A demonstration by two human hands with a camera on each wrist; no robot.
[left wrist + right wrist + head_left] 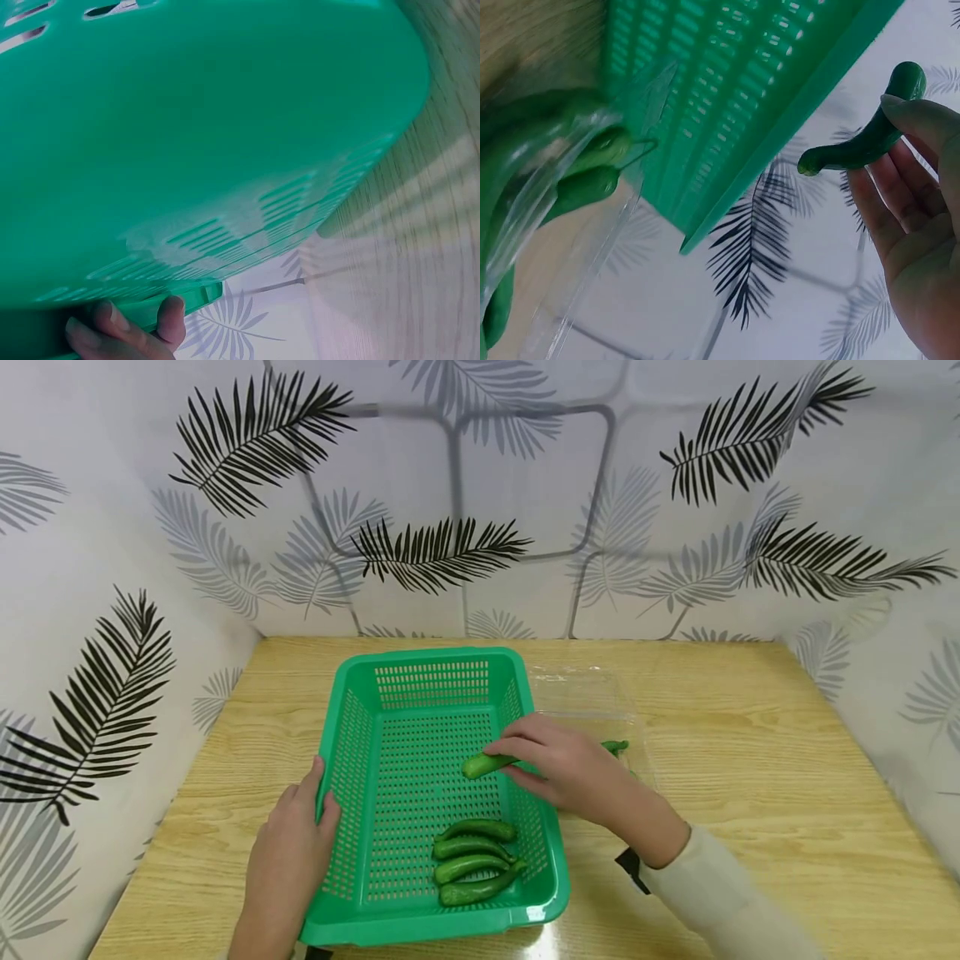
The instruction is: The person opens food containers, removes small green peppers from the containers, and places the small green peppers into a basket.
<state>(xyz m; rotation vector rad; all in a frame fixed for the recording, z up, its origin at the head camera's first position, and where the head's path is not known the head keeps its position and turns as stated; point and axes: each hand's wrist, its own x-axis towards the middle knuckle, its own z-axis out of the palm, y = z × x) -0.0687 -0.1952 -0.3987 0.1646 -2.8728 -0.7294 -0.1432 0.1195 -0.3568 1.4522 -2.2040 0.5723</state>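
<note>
My right hand [562,768] pinches a curved, glossy long green pepper [483,765] between thumb and fingers, over the right side of the green plastic basket [431,652]. In the right wrist view that pepper [862,146] shows its narrow end pointing left, and the thumb presses on its thicker part. My left hand [288,852] grips the basket's left rim, thumb over the inner side and fingers outside. Inside the basket, several similar peppers [472,868] lie side by side in the near right corner.
Right of the basket stands a clear plastic box [581,693], partly hidden by my right hand, with more green peppers [585,184] in it. The wooden table [750,777] extends further right. A leaf-patterned covering [525,485] hangs behind.
</note>
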